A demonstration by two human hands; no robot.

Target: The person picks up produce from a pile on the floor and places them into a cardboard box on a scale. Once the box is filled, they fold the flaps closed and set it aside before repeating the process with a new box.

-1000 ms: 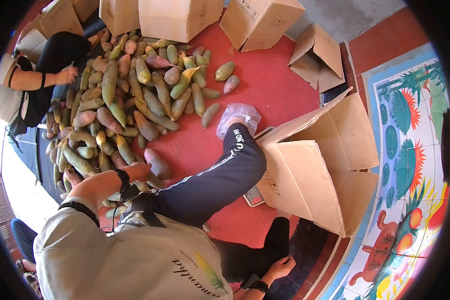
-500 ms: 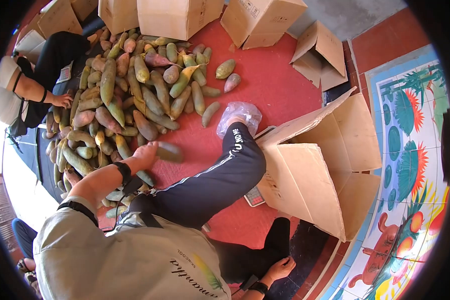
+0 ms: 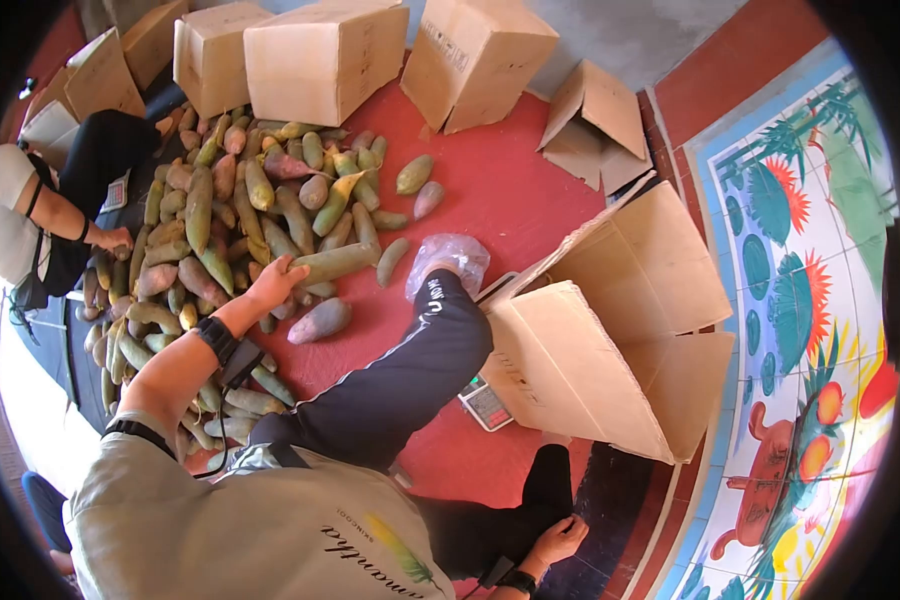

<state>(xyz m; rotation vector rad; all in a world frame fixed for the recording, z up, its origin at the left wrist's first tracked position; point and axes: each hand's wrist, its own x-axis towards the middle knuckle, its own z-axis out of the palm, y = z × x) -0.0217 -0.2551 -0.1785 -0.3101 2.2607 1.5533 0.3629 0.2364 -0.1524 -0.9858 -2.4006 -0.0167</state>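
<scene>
My left hand (image 3: 275, 282) is closed on the end of a long green-brown tuber (image 3: 338, 262), above the right side of a big pile of tubers (image 3: 200, 215). Just below it on the red floor lies a thick purplish tuber (image 3: 320, 321). My right hand (image 3: 560, 538) rests by my dark-clad foot at the lower right, its fingers curled; whether they hold anything is hidden. Near my bent knee stands an open cardboard box (image 3: 580, 370), with a scale (image 3: 487, 405) beside it. A clear plastic bag (image 3: 450, 262) covers my other foot.
Several cardboard boxes (image 3: 315, 65) stand along the back, and an open one (image 3: 610, 120) lies at the back right. A co-worker (image 3: 65, 215) sits left of the pile with a hand at its edge. Painted tiles (image 3: 770, 330) line the right side.
The view has shifted, so the scene sits further left. My left hand has moved onto the pile's edge and holds a long tuber; a purplish tuber now lies on the floor below it.
</scene>
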